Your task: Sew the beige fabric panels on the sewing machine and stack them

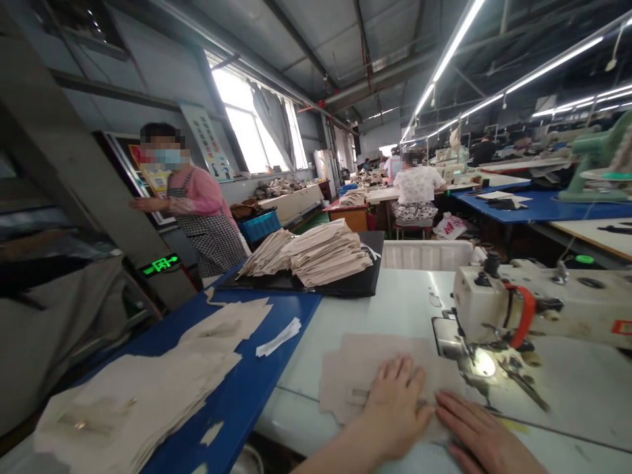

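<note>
A beige fabric piece [345, 362] lies flat on the pale sewing table, its right edge close to the lit needle area of the sewing machine [498, 303]. My left hand [397, 401] rests palm down on the fabric, fingers stretched out and spread. Beside it, my right hand [476, 428] lies over the fabric's lower right edge with its fingers stretched out, near the machine's needle plate. A small rectangular outline shows on the cloth just left of my left hand. Part of the fabric is hidden under both hands.
Stacked beige pieces [148, 388] and a white strip [279, 337] lie on the blue table [237, 395] at left. Behind, bundled pieces [326, 253] sit on a black board [372, 280]. A masked person [202, 204] stands at left; another person [417, 184] sits farther back.
</note>
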Demonstrator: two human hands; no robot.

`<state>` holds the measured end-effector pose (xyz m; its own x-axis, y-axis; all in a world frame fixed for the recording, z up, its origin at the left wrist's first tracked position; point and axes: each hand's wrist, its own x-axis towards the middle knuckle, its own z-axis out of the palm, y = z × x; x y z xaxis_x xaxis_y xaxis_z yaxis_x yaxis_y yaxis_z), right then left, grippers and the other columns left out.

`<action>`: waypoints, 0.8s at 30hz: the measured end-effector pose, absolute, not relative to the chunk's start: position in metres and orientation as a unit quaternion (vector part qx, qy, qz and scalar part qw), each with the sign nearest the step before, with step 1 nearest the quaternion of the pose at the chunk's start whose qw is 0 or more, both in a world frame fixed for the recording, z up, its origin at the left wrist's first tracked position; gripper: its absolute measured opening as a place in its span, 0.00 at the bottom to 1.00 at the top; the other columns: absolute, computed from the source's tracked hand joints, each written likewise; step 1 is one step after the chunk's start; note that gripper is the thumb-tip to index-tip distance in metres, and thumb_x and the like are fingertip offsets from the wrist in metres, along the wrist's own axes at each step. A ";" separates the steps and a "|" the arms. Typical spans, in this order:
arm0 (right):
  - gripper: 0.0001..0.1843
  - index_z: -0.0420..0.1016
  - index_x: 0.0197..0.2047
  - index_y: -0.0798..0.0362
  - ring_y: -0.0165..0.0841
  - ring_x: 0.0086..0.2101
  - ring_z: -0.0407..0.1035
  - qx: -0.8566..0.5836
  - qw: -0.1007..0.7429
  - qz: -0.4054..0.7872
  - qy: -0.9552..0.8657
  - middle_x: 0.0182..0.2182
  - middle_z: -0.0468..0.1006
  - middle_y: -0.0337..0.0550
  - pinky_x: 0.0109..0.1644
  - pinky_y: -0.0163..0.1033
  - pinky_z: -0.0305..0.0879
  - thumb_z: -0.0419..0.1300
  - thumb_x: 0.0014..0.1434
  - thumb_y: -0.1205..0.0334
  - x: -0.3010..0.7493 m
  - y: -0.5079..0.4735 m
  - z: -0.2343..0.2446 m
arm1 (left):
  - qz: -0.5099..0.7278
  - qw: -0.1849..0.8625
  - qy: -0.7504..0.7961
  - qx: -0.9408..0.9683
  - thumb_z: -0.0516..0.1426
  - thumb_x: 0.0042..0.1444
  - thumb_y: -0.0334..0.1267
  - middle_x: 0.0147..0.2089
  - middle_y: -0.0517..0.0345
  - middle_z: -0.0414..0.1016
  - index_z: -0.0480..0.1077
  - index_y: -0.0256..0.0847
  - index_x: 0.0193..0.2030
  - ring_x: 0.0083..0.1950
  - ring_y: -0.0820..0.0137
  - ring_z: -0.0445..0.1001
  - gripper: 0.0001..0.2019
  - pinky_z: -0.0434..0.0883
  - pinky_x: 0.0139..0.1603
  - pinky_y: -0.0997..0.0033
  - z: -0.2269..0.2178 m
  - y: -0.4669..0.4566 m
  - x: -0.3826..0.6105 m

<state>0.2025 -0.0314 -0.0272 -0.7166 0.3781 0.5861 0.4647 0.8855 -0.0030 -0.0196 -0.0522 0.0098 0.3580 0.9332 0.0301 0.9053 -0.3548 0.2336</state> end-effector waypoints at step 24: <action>0.26 0.64 0.66 0.45 0.41 0.57 0.69 -0.326 0.219 -0.003 -0.919 0.62 0.68 0.43 0.59 0.43 0.68 0.54 0.67 0.52 0.214 -0.049 -0.043 | 0.214 -0.111 0.729 0.640 0.47 0.60 0.40 0.42 0.45 0.80 0.78 0.39 0.36 0.44 0.58 0.78 0.17 0.75 0.49 0.56 0.022 -0.051 -0.273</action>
